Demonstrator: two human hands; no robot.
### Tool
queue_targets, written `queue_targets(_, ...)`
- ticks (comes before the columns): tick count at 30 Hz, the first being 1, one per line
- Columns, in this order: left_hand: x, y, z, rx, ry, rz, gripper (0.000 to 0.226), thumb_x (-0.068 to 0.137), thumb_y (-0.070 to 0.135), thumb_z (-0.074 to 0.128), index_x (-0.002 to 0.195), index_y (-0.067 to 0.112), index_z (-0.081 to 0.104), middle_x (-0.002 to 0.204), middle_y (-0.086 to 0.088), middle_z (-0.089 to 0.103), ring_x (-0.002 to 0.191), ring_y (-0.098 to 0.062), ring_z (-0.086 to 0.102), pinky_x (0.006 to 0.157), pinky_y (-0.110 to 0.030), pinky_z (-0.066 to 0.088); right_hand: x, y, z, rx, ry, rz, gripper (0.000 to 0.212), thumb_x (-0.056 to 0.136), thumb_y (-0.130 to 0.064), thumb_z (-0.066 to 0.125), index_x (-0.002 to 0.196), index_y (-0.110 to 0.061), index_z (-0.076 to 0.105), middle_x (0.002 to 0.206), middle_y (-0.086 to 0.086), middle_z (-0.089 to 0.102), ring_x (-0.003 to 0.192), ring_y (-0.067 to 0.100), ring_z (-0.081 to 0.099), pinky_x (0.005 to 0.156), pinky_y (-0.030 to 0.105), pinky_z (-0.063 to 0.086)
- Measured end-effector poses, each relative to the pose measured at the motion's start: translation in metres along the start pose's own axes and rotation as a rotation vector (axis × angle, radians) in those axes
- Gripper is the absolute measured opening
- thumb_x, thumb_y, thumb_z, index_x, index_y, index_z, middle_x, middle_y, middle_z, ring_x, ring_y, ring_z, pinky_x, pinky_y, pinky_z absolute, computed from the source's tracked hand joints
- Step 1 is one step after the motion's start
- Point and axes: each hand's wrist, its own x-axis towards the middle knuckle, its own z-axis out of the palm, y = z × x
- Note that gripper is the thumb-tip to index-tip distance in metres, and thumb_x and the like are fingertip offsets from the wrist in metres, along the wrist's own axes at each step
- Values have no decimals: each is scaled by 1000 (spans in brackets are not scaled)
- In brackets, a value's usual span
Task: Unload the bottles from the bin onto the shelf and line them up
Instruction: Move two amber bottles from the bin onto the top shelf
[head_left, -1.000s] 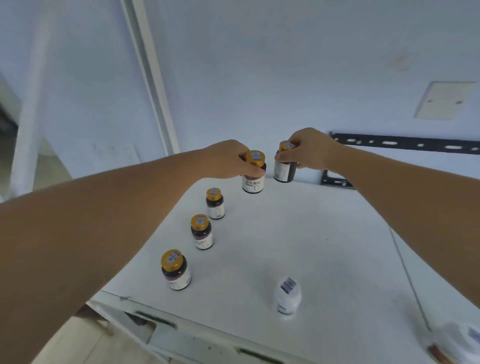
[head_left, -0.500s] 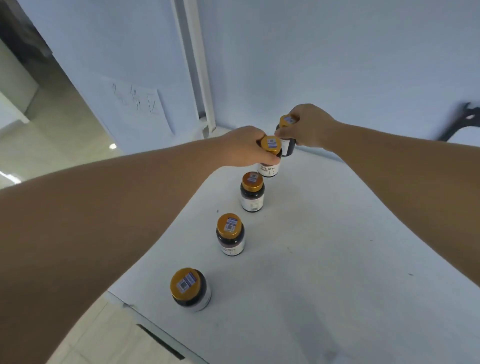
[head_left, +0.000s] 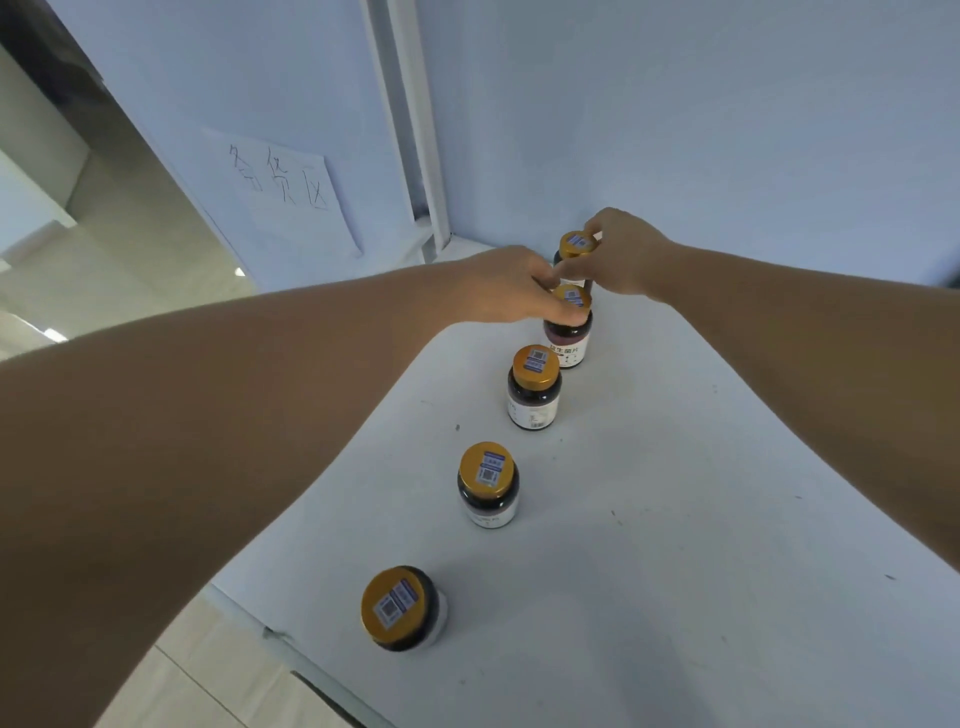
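gold-capped bottles (head_left: 488, 483), five in all, stand upright in one row on the white shelf (head_left: 675, 519). left hand (head_left: 514, 291) pinches the cap of the fourth bottle (head_left: 569, 345); right hand (head_left: 623, 254) grips the cap of the fifth bottle (head_left: 575, 243), nearest the wall (head_left: 675, 130). three nearer ones stand untouched. bin not in view, so remaining stock cannot be judged; alignment appears nearly complete.

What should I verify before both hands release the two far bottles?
1. Left hand grips the fourth bottle by its cap: ok.
2. Right hand grips the farthest bottle by its cap: ok.
3. Fourth bottle stands on the shelf: ok.
4. Farthest bottle's base on the shelf: cannot tell, hidden.
5. Nearest bottle, second bottle and third bottle upright: ok.
6. Row straight: cannot tell, wide-angle view.
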Motion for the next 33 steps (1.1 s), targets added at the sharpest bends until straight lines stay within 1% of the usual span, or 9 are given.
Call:
queue_targets(5,-15,35,-34,-3,187,35,39,77,50,72,102,20,74,90,7,69,81,-12,62,67,-27,48,-35,-4,-43,-153,-12,43,64,86,-45,69,131,-1,55,132,14,58,121,33,56,98,41,46)
queue_targets(9,-19,91,-49,21,234,241,23,79,37,73,96,22,76,94,4,77,81,-11,67,72,-27,53,-95,4,-94,-177,38,104,55,89,-41,68,106,11,63,98,22,62,92,38,62,82,38,51)
queue_targets(12,-22,141,-38,43,148,399,14,79,35,74,90,27,75,87,7,76,68,-2,64,61,-21,48,-159,17,-123,-179,142,212,61,91,-38,66,115,18,60,118,32,62,108,45,62,98,51,50)
queue_targets(14,-29,177,-17,85,99,517,19,79,34,75,96,26,77,90,9,75,73,-3,64,58,-15,47,-211,29,-136,-221,218,312,55,93,-40,61,93,16,62,101,35,59,93,44,62,84,41,51)
queue_targets(17,-57,230,25,136,11,683,25,80,34,75,102,23,77,92,13,73,79,-5,65,61,-14,49,-298,48,-153,-246,324,447,45,91,-38,62,65,-8,42,69,12,38,69,27,41,63,32,33)
queue_targets(21,-116,301,91,241,-142,882,24,81,33,74,104,27,73,88,23,65,80,1,61,70,-15,44,-424,69,-166,-219,454,595,41,89,-38,66,76,-1,55,77,13,46,74,27,46,66,32,36)
queue_targets(25,-189,366,157,286,-258,1050,26,80,38,75,106,36,71,97,21,67,88,-1,65,73,-18,46,-553,93,-167,-214,548,767,55,87,-40,69,112,9,65,114,24,66,99,38,63,91,42,51)
queue_targets(29,-266,423,235,309,-370,1168,30,80,38,75,110,35,70,103,20,68,91,0,66,70,-18,48,-681,118,-159,-198,547,959,51,85,-43,71,103,5,68,94,22,65,76,28,52,74,33,44)
queue_targets(33,-342,473,318,345,-445,1271,30,82,31,75,112,29,71,105,12,71,95,-8,67,76,-21,50,-797,142,-146,-158,547,1086,39,87,-42,69,106,-9,71,100,12,70,91,29,64,85,35,51)
